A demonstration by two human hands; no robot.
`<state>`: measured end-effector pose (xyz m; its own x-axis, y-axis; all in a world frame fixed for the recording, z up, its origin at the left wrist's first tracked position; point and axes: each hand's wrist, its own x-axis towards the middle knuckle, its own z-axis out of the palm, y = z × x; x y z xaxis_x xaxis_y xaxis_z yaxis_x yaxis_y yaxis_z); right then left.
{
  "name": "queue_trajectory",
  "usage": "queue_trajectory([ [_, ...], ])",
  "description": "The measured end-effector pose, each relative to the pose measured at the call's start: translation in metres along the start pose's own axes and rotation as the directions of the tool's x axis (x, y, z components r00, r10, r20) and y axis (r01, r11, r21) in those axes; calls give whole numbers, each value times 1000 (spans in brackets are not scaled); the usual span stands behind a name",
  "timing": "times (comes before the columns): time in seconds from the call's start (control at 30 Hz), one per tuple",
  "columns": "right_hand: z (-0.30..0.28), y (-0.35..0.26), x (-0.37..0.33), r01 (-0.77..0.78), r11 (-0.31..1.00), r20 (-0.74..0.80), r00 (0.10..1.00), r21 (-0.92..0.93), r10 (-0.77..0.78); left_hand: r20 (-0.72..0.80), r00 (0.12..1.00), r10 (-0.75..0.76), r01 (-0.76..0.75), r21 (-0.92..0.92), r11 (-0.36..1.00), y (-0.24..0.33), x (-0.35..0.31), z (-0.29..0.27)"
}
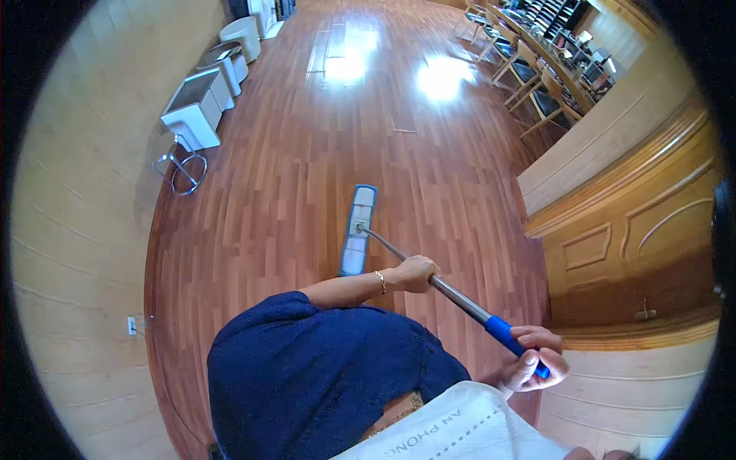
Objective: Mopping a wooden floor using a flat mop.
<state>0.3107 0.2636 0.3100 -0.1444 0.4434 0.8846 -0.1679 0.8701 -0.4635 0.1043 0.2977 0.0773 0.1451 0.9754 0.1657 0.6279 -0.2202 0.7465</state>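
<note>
A flat mop (358, 230) with a long, blue-edged head lies on the wooden floor in front of me. Its metal pole slants up to the right, toward my body. My left hand (416, 274), with a gold bracelet at the wrist, is wrapped round the pole partway along. At the upper end, the fingers of my right hand (537, 359) close round the blue grip (504, 334). White printed cloth (452, 429) hides part of my right forearm.
Along the left wall stand a chrome stool base (186, 170), a white cabinet (193, 107) and rounded white units (241, 38). Chairs (548, 100) line a long counter at the far right. A wooden door (629, 245) is on the right. A thin cable (170, 395) runs along the left floor edge.
</note>
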Motion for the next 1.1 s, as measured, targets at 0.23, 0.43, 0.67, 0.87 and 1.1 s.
queue_trajectory([
  [0.23,0,10,18,-51,949,331,942,312,-59,-141,963,-230,243,82,967,-1,-86,-5],
  [0.43,52,25,28,-105,867,392,914,488,-110,-409,864,-292,385,166,908,11,-152,-46],
  [0.67,104,27,-2,-617,543,779,616,569,-116,-652,655,-382,591,126,797,-9,-250,-53],
  [0.87,119,14,-27,-754,495,853,519,431,47,-612,594,-522,723,121,681,-21,-293,-48],
  [1.1,95,-3,-8,-678,593,755,633,435,171,-545,731,-412,546,104,831,-5,-261,-58],
])
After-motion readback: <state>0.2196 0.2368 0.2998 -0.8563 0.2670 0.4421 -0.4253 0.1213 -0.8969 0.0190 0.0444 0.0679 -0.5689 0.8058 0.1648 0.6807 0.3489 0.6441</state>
